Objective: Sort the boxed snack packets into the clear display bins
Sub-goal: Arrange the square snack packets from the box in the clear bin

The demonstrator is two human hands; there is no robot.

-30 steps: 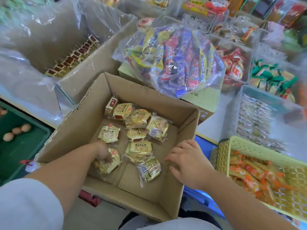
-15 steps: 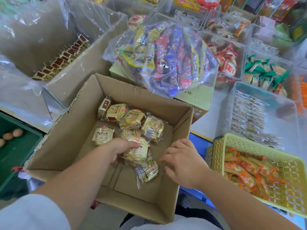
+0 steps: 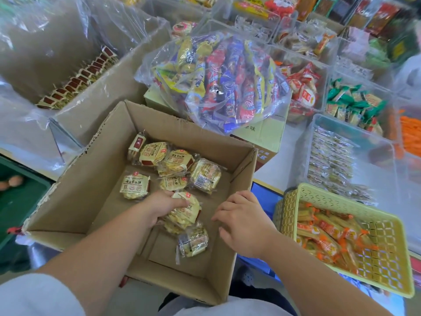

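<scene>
An open cardboard box (image 3: 91, 169) sits in front of me with several cream-and-yellow biscuit packets (image 3: 174, 163) on its floor. My left hand (image 3: 165, 205) is inside the box, its fingers curled round a small stack of those packets (image 3: 183, 213). One more packet (image 3: 193, 241) lies just below that stack. My right hand (image 3: 242, 221) hovers at the box's right wall with loosely curled fingers and holds nothing. Clear display bins (image 3: 341, 160) stand to the right and behind.
A clear bag of colourful snack sticks (image 3: 218, 80) lies on a carton behind the box. A yellow plastic basket (image 3: 387, 265) of orange packets stands at the right. A lined cardboard box (image 3: 75, 80) with red-brown packets is at the left, and a green crate (image 3: 20, 201) below it.
My left hand moved from the box's near-left corner to the middle and took hold of a stack of packets. My right hand stayed at the box's right wall.
</scene>
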